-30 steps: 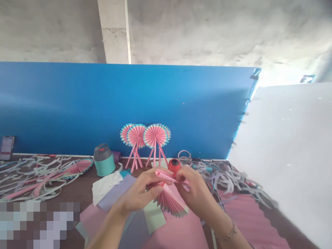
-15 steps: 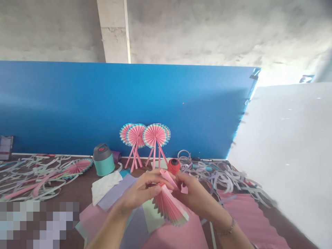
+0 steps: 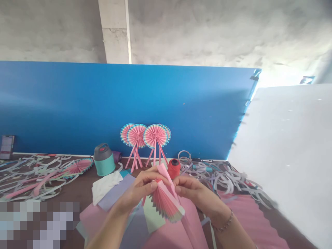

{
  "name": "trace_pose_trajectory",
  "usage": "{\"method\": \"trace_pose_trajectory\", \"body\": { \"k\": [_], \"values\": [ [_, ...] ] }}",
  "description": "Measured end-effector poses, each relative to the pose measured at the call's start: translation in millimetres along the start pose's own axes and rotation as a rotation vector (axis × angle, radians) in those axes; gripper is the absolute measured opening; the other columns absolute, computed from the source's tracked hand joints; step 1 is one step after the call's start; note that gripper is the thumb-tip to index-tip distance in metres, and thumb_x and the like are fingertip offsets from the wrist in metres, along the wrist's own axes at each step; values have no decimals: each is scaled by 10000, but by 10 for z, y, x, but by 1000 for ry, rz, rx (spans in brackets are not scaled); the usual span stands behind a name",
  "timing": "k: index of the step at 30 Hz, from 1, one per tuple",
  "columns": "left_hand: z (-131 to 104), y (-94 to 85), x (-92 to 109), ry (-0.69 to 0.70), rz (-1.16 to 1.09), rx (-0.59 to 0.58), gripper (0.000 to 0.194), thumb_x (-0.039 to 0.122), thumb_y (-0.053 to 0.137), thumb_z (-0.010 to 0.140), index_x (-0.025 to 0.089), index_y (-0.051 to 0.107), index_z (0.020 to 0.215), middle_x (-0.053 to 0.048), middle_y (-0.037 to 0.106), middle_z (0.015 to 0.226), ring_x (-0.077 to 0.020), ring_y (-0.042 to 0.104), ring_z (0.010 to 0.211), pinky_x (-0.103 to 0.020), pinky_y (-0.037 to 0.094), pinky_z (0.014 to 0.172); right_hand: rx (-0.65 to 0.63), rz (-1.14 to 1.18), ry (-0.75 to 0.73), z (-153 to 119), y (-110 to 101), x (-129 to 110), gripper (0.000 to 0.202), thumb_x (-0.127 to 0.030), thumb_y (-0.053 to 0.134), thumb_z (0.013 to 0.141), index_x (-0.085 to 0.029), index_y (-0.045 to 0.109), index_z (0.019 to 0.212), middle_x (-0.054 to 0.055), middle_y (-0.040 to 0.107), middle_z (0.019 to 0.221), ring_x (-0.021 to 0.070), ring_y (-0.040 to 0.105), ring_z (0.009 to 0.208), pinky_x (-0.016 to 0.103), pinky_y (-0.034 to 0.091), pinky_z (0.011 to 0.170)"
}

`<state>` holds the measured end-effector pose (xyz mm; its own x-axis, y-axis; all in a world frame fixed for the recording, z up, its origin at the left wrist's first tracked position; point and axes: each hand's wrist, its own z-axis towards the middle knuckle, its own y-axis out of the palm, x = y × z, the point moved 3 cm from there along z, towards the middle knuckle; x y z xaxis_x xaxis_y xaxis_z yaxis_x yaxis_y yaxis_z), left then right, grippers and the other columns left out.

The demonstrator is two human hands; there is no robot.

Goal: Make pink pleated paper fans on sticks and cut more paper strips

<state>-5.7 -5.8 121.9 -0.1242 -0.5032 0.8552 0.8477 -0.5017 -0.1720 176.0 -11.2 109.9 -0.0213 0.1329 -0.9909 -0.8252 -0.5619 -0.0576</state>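
Observation:
A pleated pink paper fan (image 3: 167, 202) with a pale green edge is partly spread, its folds hanging down in front of me. My left hand (image 3: 140, 188) is closed on its gathered upper end. Along the fan's right side runs a long pink paper strip (image 3: 164, 172), its upper end sticking up between my hands. With pinched fingertips, my right hand (image 3: 192, 189) is at the strip's edge; whether it also grips something thin there is hidden. Just behind my hands stands a red thread spool (image 3: 174, 169). Beneath them lie pink, lilac and green paper sheets (image 3: 153, 214).
Several round pink fans (image 3: 155, 136) lean on the blue panel (image 3: 77, 103). A teal container (image 3: 104, 164) stands left of them. Tangled paper strips (image 3: 225, 180) lie right, others (image 3: 28, 173) left with another fan (image 3: 79, 166). Pleated pink paper (image 3: 254, 218) lies near right.
The fan has shifted slightly left and turned. The pink strip now stretches down beside it, its lower part newly visible. My right hand's fingers have come together at the strip's edge.

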Motion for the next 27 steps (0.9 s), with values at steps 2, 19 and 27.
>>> {"method": "trace_pose_trajectory", "body": {
  "k": [2, 19, 27],
  "values": [
    [7, 9, 7, 13, -25, -14, 371, 481, 532, 837, 190, 737, 938, -99, 589, 1030, -241, 529, 953, -355, 387, 871, -6, 60, 17, 14, 26, 50, 235, -409, 653, 792, -174, 640, 810, -8, 548, 750, 118, 498, 709, 258, 407, 710],
    [-7, -16, 16, -49, 80, 60, 373, 487, 515, 845, 209, 718, 988, -59, 506, 899, -222, 480, 927, -323, 378, 824, 189, 175, -10, 98, 157, 28, 276, -412, 734, 712, -174, 607, 771, -2, 608, 757, 116, 528, 676, 237, 398, 632],
    [18, 33, 0, 10, -87, -20, 418, 523, 517, 824, 183, 738, 926, -106, 563, 1030, -260, 501, 973, -361, 390, 849, 33, 355, 105, 77, 195, 58, 283, -390, 754, 687, -152, 639, 789, 10, 607, 749, 121, 547, 687, 257, 414, 694]
  ]
}}
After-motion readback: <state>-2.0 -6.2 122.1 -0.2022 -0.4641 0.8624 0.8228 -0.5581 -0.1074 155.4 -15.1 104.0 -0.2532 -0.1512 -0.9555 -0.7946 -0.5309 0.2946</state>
